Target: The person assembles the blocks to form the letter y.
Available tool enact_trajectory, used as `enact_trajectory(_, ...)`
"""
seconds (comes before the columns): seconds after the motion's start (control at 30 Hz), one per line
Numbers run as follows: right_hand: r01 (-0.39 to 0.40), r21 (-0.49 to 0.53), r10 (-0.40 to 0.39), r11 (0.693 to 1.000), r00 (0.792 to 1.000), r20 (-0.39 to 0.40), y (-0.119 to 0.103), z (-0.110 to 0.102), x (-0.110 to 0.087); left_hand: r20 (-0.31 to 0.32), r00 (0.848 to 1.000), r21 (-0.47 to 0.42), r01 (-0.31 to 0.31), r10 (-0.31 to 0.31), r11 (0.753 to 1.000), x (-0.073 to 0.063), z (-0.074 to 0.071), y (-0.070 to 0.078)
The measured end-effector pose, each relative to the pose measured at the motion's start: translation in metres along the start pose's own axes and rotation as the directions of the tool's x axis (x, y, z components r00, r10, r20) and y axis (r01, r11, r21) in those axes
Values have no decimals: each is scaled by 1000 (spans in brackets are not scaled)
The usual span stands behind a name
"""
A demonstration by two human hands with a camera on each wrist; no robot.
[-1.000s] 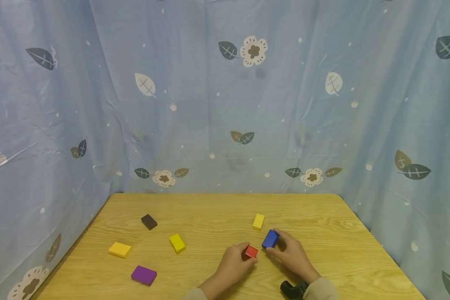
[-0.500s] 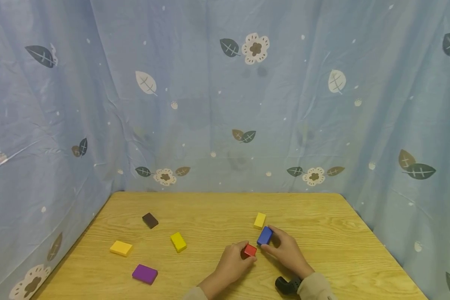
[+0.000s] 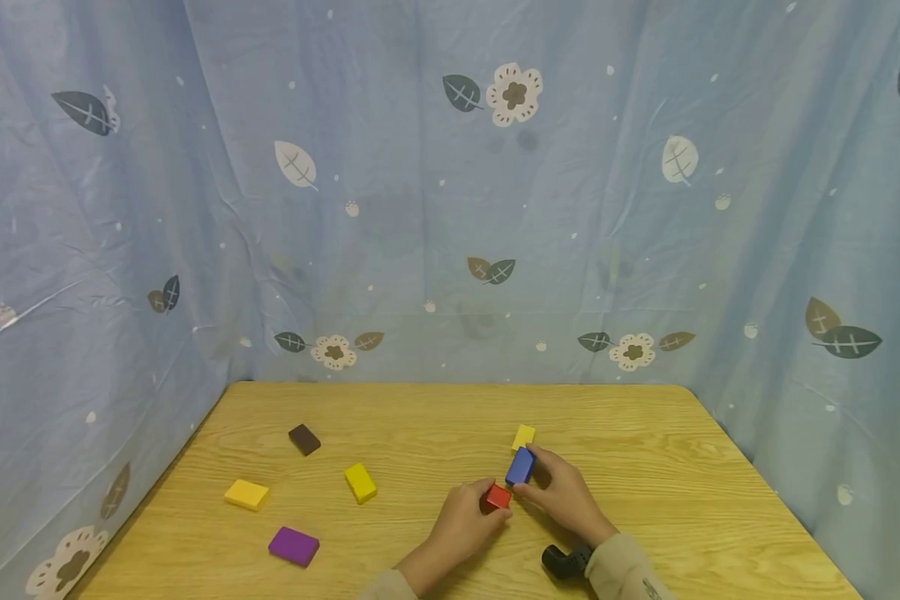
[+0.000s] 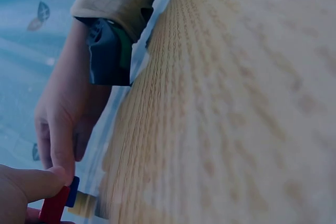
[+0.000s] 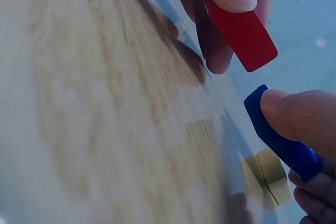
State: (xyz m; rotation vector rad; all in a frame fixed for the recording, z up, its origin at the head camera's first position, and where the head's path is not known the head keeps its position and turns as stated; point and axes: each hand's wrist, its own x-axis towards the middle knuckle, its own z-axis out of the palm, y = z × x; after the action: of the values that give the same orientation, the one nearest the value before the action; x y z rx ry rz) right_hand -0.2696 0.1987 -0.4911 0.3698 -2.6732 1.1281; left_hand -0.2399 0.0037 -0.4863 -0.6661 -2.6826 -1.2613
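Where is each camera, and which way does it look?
On the head: facing forward, down at the table; left hand and right hand show.
On the left wrist: looking across the table; left hand close, right hand beyond.
On the right wrist: looking across the table; right hand close, left hand beyond.
Both wrist views show the red block and blue block.

Curtained-off tabletop nook, home, lab or office can't tell: wood-grain table (image 3: 420, 412) w/ lt blue curtain (image 3: 397, 225), leaf & flower print, hanging behind its far edge & along L & R sides
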Motion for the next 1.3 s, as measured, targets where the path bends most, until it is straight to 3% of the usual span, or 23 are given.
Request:
enact_trajectory(0.3,2,-7,-2,1000,1000,4,2,4,7,-20,1000,37,-11,11,999,2,-1,-1)
enact_trajectory(0.77,13,-14,-12,1000,999,48,2,6,13,6,1000,20,20,-20,1000,2,-2,-2)
enact_trajectory(1.3,28,-9,-27,1000,998,52,8,9,13,3,1000,-3,-7,7,1000,5,0,-5)
